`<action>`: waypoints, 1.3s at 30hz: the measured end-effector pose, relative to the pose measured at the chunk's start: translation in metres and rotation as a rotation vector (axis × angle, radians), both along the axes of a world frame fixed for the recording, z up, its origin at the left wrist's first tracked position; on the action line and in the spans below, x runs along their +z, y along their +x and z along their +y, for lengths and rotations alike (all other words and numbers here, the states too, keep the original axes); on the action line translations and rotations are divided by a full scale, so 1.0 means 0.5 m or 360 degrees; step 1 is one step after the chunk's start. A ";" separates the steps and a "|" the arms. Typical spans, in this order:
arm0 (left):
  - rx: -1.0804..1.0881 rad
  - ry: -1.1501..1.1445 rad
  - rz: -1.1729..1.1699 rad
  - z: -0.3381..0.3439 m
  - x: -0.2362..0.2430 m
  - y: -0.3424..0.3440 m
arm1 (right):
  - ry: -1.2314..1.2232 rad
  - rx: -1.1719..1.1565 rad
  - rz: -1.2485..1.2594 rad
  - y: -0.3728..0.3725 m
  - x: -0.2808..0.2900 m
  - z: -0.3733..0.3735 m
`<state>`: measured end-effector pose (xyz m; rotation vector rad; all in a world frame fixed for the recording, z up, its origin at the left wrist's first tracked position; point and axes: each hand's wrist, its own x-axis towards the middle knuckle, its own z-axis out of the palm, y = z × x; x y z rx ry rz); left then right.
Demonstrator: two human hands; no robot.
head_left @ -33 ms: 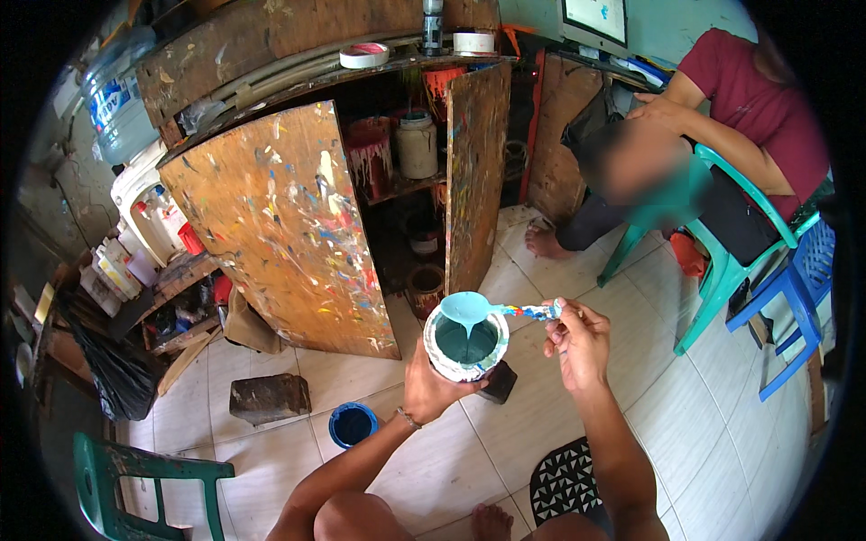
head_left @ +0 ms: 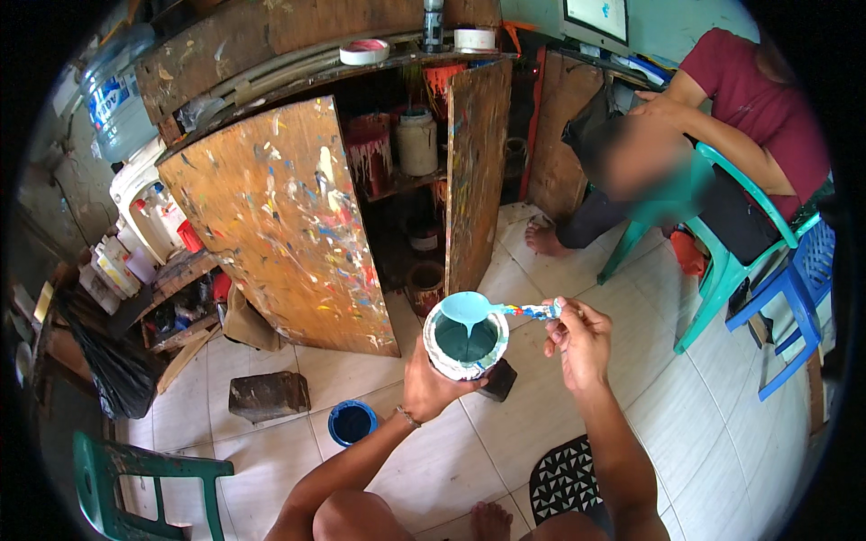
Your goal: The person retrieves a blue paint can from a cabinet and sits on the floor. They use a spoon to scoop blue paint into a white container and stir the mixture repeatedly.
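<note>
A round, white, paint-smeared tub (head_left: 498,357) of dark teal paint (head_left: 460,344) is held up off the floor. My left hand (head_left: 431,383) is wrapped around its near left side, the thumb toward the front. Over the tub's far rim is a spoon (head_left: 465,307) whose bowl is coated in light blue paint. A thin strand of paint hangs from it down into the tub. My right hand (head_left: 582,347) pinches the end of the spoon's colour-spattered handle, to the right of the tub.
Ahead stands a wooden cabinet with paint-splashed doors (head_left: 280,216) ajar and paint cans (head_left: 417,144) inside. A blue tub (head_left: 352,422) and a dark block (head_left: 269,397) sit on the tiles. Green chair (head_left: 153,464) at left; a seated person (head_left: 749,117) at right.
</note>
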<state>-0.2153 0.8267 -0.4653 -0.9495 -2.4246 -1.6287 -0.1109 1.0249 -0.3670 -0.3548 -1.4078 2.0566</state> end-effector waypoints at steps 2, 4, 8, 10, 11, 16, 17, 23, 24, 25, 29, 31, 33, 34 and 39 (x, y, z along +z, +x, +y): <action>0.0001 -0.0045 -0.0029 -0.005 -0.020 -0.001 | 0.0374 -0.0010 -0.0081 0.012 -0.015 -0.011; 0.0044 -0.0129 -0.0111 -0.021 -0.052 0.003 | 0.0833 0.0024 -0.0215 0.028 -0.047 -0.030; 0.0053 -0.0229 -0.0297 -0.079 -0.158 0.051 | 0.1867 0.0465 -0.0084 0.025 -0.154 -0.078; 0.0042 -0.0200 -0.0394 -0.101 -0.218 0.070 | 0.1920 0.0588 -0.0106 0.017 -0.212 -0.103; 0.0045 -0.0174 -0.0457 -0.111 -0.248 0.080 | 0.1926 0.0667 -0.0105 0.010 -0.240 -0.115; 0.0034 -0.0319 -0.0477 -0.157 -0.357 0.106 | 0.2095 0.1050 -0.0024 -0.021 -0.336 -0.139; 0.0023 -0.0277 -0.0490 -0.164 -0.370 0.108 | 0.2114 0.1137 -0.0049 -0.029 -0.348 -0.138; -0.0010 -0.0237 -0.0647 -0.171 -0.405 0.105 | 0.2516 0.1024 0.0035 -0.054 -0.386 -0.151; 0.0015 -0.0235 -0.0656 -0.171 -0.407 0.104 | 0.2524 0.1007 0.0026 -0.049 -0.386 -0.151; 0.0043 -0.0231 -0.0665 -0.171 -0.408 0.102 | 0.2534 0.0993 0.0020 -0.040 -0.383 -0.148; -0.0047 -0.0113 -0.0606 -0.176 -0.410 0.102 | 0.2486 0.0962 0.0039 0.007 -0.375 -0.140; -0.0083 -0.0084 -0.0639 -0.175 -0.413 0.105 | 0.2450 0.0936 0.0032 0.024 -0.379 -0.141; -0.0099 0.0040 -0.0746 -0.169 -0.423 0.107 | 0.2441 0.0929 -0.0009 0.033 -0.386 -0.144; -0.0150 0.0253 -0.0924 -0.167 -0.430 0.112 | 0.2438 0.0947 -0.0030 0.035 -0.389 -0.147; -0.0138 -0.0186 -0.0916 -0.211 -0.473 0.130 | 0.2325 0.0900 -0.0050 0.023 -0.397 -0.154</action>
